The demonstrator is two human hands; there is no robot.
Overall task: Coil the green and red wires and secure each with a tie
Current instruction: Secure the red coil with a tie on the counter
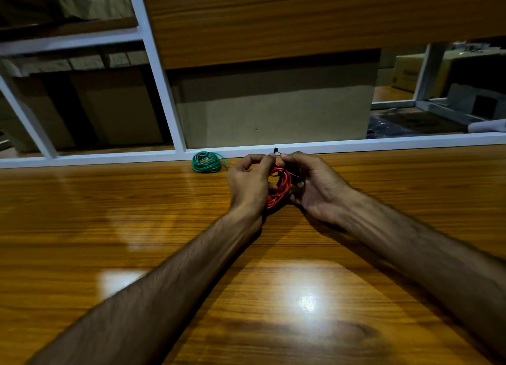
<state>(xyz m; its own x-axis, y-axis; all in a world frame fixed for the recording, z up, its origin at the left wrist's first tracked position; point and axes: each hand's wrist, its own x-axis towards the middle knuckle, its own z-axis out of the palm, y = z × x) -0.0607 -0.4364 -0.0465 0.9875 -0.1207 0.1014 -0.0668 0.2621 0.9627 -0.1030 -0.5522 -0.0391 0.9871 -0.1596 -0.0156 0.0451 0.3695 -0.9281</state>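
Note:
A coil of red wire [279,186] stands upright between my two hands just above the wooden table [137,214]. My left hand [247,184] cups the coil from the left, thumb and forefinger pinched at the top. My right hand [315,184] holds it from the right and pinches the same spot. A small black tie [276,150] sticks up between the two sets of fingertips, above the coil. The green wire [206,162] lies as a coil on the table to the left, near the far edge; whether a tie is on it I cannot tell.
A white metal frame [356,145] runs along the table's far edge, with uprights rising from it. Behind it stand cardboard boxes [273,113] and a wooden panel [301,17]. Bright lamp reflections lie on the glossy tabletop near me.

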